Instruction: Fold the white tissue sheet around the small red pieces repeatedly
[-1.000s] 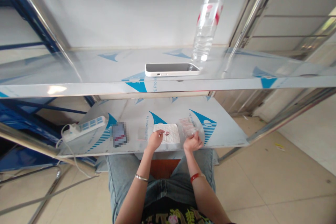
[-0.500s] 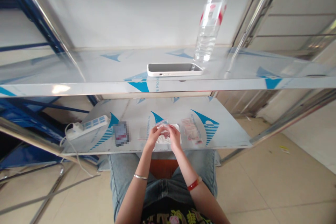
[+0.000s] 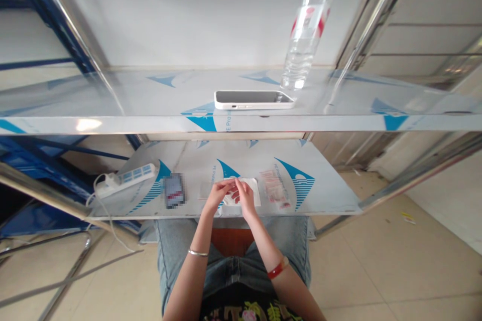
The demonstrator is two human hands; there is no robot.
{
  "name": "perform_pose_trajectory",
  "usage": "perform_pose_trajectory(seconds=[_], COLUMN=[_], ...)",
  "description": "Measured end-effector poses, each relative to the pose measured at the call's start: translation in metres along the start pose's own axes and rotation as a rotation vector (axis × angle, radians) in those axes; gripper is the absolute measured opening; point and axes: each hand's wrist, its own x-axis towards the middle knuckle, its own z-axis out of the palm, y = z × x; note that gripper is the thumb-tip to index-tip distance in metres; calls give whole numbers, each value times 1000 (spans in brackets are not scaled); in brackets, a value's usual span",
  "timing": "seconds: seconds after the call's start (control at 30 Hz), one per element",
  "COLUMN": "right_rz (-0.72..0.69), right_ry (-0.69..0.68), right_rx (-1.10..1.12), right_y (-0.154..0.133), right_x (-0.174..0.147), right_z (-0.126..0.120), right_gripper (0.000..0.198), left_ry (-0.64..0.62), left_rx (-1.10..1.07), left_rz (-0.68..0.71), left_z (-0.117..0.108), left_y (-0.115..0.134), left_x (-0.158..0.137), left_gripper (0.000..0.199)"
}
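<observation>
Over the lower shelf, my left hand (image 3: 215, 196) and my right hand (image 3: 245, 197) meet at the fingertips, both closed in a pinch. Between them is what looks like a small clear plastic bag, mostly hidden by the fingers. Beneath the hands lies a white sheet (image 3: 254, 193), its left part covered by them. To the right of it, flat clear packets with reddish print (image 3: 276, 189) rest on the shelf. Another flat clear packet (image 3: 205, 190) lies just left of my left hand.
A white power strip (image 3: 130, 179) with a plugged-in cable and a pixelated dark object (image 3: 174, 191) are on the lower shelf (image 3: 181, 158), at left. The upper shelf (image 3: 150, 105) overhangs it, carrying a phone (image 3: 254, 100) and an upright water bottle (image 3: 307, 35).
My hands have drawn closer together, and the fingertips now touch. The clear plastic that showed above them is mostly covered. The view has shifted slightly.
</observation>
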Motion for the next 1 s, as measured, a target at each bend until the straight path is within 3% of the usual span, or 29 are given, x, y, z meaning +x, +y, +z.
perform_pose_trajectory(seconds=[0.13, 0.5, 0.8, 1.0], right_rz=[37, 37, 23, 6], right_ry=[-20, -48, -31, -35], right_rx=[51, 108, 65, 9], right_y=[2, 1, 6, 10], right_x=[0, 2, 3, 5], right_z=[2, -1, -3, -3], right_gripper=[45, 30, 29, 35], left_ry=[-88, -45, -137, -64], left_rx=[39, -30, 104, 233], left_rz=[65, 17, 125, 190], left_z=[1, -3, -4, 0], left_y=[2, 9, 6, 9], left_x=[-2, -5, -3, -3], left_gripper=[41, 40, 39, 29])
